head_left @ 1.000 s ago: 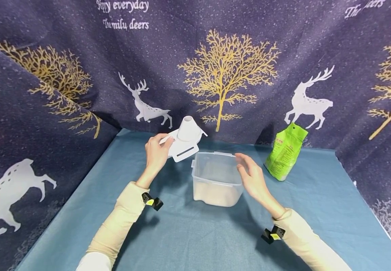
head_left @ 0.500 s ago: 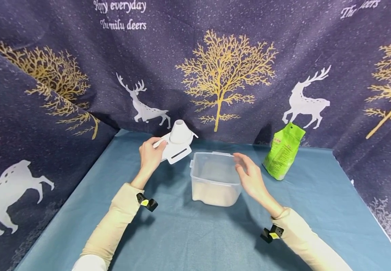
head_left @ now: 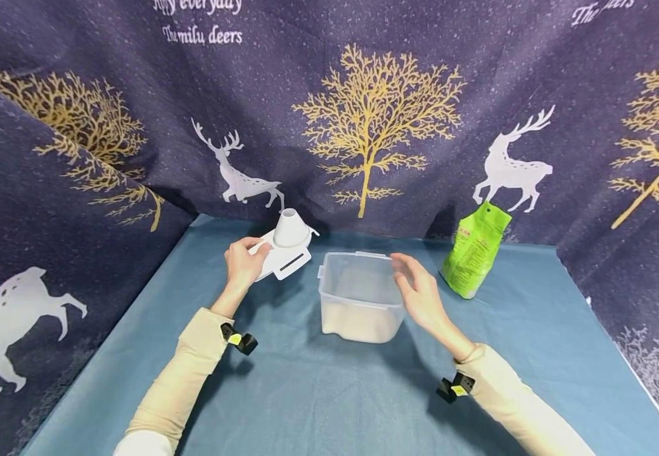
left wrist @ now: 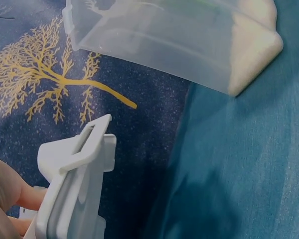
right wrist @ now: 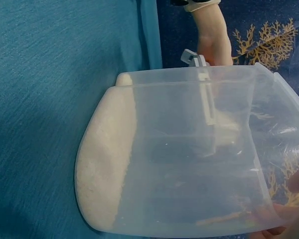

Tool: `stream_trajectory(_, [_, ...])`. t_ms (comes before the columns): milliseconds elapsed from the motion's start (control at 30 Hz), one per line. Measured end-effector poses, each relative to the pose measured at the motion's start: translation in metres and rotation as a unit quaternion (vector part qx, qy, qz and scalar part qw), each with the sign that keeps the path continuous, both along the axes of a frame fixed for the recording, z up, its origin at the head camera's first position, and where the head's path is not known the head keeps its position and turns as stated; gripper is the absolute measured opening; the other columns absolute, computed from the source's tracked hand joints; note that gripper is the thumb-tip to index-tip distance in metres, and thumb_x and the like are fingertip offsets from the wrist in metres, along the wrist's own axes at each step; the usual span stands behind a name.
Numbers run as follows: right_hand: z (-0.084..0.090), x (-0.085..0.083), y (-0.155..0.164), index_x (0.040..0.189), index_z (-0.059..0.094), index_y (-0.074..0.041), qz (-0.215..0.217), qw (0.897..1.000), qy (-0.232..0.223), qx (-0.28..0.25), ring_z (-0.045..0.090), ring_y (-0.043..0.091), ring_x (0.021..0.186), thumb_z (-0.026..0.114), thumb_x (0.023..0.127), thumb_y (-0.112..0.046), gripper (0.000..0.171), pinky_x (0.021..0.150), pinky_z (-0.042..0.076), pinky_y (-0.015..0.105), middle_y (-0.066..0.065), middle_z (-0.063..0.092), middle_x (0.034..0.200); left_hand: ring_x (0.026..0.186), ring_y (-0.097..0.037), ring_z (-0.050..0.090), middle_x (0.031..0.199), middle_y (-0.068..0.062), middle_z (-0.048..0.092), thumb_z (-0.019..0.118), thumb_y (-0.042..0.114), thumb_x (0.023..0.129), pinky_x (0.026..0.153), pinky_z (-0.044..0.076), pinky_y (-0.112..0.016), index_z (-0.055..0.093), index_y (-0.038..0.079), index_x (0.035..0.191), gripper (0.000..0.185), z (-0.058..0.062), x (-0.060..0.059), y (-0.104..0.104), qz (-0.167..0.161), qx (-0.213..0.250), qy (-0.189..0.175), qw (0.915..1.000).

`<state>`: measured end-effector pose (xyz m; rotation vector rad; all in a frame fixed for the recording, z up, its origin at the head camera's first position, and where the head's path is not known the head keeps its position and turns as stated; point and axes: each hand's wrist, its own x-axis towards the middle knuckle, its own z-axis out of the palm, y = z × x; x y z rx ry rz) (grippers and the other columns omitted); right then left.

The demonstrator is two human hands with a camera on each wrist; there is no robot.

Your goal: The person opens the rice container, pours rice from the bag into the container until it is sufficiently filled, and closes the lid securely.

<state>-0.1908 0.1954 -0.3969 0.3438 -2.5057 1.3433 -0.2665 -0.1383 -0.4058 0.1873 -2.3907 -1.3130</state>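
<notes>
Since a second ago, lid with spout (head_left: 285,253) carried lower and further left of the clear container (head_left: 360,295).

My left hand (head_left: 242,264) pinches the lid's left edge, holding it tilted off the worktop (head_left: 329,392), long axis pointing toward the container. My right hand (head_left: 417,291), nearer the container, rests loosely open against its right rim, gripping nothing. Green pouch (head_left: 474,251) stands right of the container.
</notes>
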Motion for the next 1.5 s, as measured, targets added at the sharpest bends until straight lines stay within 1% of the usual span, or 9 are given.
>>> stream_trajectory(167, [0.000, -0.001, -0.001, 0.131, 0.054, -0.005, -0.001, 1.000, 0.005, 0.001, 0.060, 0.031, 0.118, 0.049, 0.095, -0.002, 0.037, 0.098, 0.048, 0.047, 0.018, 0.062, 0.125, 0.110, -0.042, 0.060, 0.105, -0.023, 0.071, 0.068, 0.015, 0.083, 0.095, 0.044, -0.047, 0.072, -0.004, 0.104, 0.028, -0.002, -0.002, -0.004, 0.005, -0.007, -0.022, 0.9997])
stream_trajectory(333, [0.000, -0.001, -0.001, 0.131, 0.054, -0.005, -0.002, 1.000, 0.004, 0.002, 0.059, 0.032, 0.118, 0.049, 0.095, -0.003, 0.037, 0.098, 0.047, 0.048, 0.018, 0.062, 0.125, 0.111, -0.043, 0.057, 0.107, -0.024, 0.070, 0.066, 0.015, 0.083, 0.097, 0.043, -0.048, 0.071, -0.004, 0.105, 0.029, -0.004, -0.002, -0.008, 0.004, -0.006, -0.041, 0.9991])
stream_trajectory(600, [0.000, 0.000, -0.002, 0.132, 0.054, -0.005, 0.000, 1.000, 0.001, 0.000, 0.060, 0.031, 0.117, 0.048, 0.095, -0.002, 0.037, 0.097, 0.048, 0.047, 0.017, 0.063, 0.124, 0.114, -0.047, 0.054, 0.112, -0.025, 0.067, 0.066, 0.014, 0.082, 0.100, 0.041, -0.049, 0.070, -0.006, 0.106, 0.031, -0.006, -0.002, -0.012, 0.010, -0.015, -0.062, 0.9979])
stream_trajectory(767, [0.000, 0.000, -0.002, 0.132, 0.054, -0.006, 0.000, 1.000, 0.001, 0.001, 0.060, 0.031, 0.117, 0.048, 0.095, -0.002, 0.037, 0.097, 0.048, 0.047, 0.017, 0.063, 0.125, 0.117, -0.048, 0.050, 0.115, -0.026, 0.066, 0.065, 0.014, 0.083, 0.103, 0.038, -0.050, 0.069, -0.007, 0.107, 0.032, -0.005, -0.002, -0.015, 0.017, -0.018, -0.094, 0.9953])
stream_trajectory(867, [0.001, 0.000, -0.002, 0.131, 0.054, -0.006, -0.001, 1.000, 0.003, 0.001, 0.060, 0.031, 0.117, 0.049, 0.095, -0.002, 0.037, 0.097, 0.047, 0.047, 0.017, 0.063, 0.124, 0.117, -0.046, 0.050, 0.114, -0.026, 0.066, 0.065, 0.015, 0.084, 0.103, 0.039, -0.049, 0.070, -0.007, 0.105, 0.031, -0.005, -0.001, -0.016, 0.019, -0.024, -0.112, 0.9933])
stream_trajectory(1100, [0.000, 0.000, 0.000, 0.131, 0.054, -0.005, -0.004, 1.000, 0.002, 0.001, 0.060, 0.032, 0.118, 0.048, 0.095, -0.003, 0.037, 0.098, 0.047, 0.048, 0.018, 0.063, 0.125, 0.117, -0.044, 0.052, 0.114, -0.027, 0.065, 0.064, 0.015, 0.084, 0.101, 0.041, -0.047, 0.070, -0.007, 0.102, 0.030, -0.006, 0.000, -0.019, 0.011, -0.047, -0.141, 0.9889])
stream_trajectory(1367, [0.000, 0.000, -0.001, 0.131, 0.055, -0.006, -0.003, 1.000, 0.006, 0.000, 0.061, 0.031, 0.115, 0.049, 0.095, -0.002, 0.037, 0.096, 0.048, 0.047, 0.017, 0.063, 0.123, 0.113, -0.043, 0.055, 0.115, -0.025, 0.066, 0.064, 0.017, 0.084, 0.096, 0.044, -0.046, 0.071, -0.006, 0.102, 0.030, -0.014, -0.001, -0.022, -0.003, -0.071, -0.163, 0.9840])
stream_trajectory(1500, [0.001, 0.000, -0.001, 0.131, 0.055, -0.006, -0.002, 1.000, 0.009, -0.002, 0.062, 0.030, 0.114, 0.049, 0.094, -0.002, 0.037, 0.096, 0.048, 0.045, 0.017, 0.064, 0.122, 0.113, -0.044, 0.055, 0.114, -0.025, 0.066, 0.065, 0.018, 0.084, 0.096, 0.044, -0.046, 0.071, -0.006, 0.104, 0.031, -0.017, -0.003, -0.024, -0.009, -0.082, -0.172, 0.9817])
